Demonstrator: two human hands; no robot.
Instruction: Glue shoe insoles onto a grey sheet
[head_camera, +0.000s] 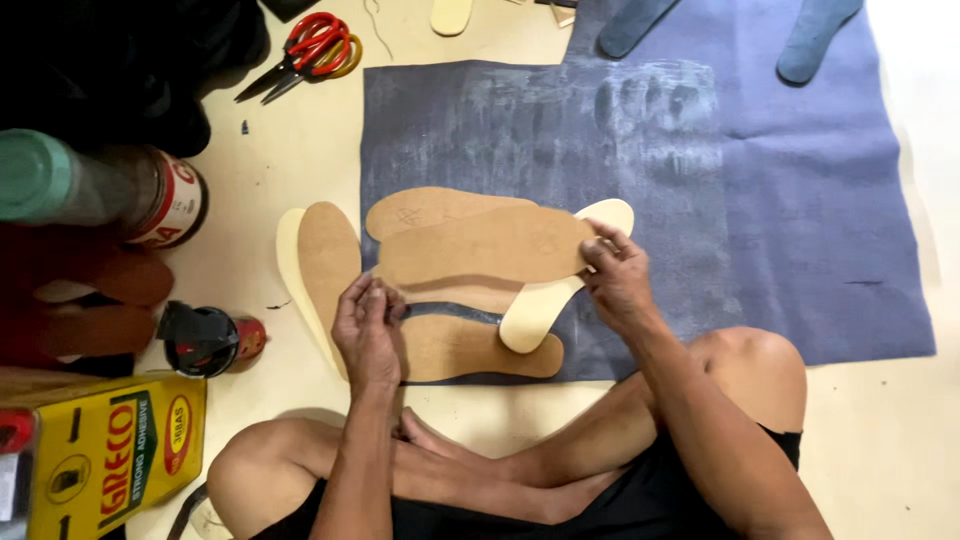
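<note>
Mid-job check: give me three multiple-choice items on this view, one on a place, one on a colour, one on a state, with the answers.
1. Where do the red-handled scissors lie?
A. on the bare floor, up left of the grey-blue felt sheet
B. on the sheet
C. in a hand

2. What colour is the square adhesive tin at lower left?
A. blue
B. yellow
C. white

3. How is the tan insole-shaped cutout held?
A. lying untouched
B. by one hand only
C. by both hands, one at each end

Answers: 1 A, they lie off the sheet's edge; 2 B, its sides are yellow; 3 C, the left hand pinches one end, the right hand the other.
</note>
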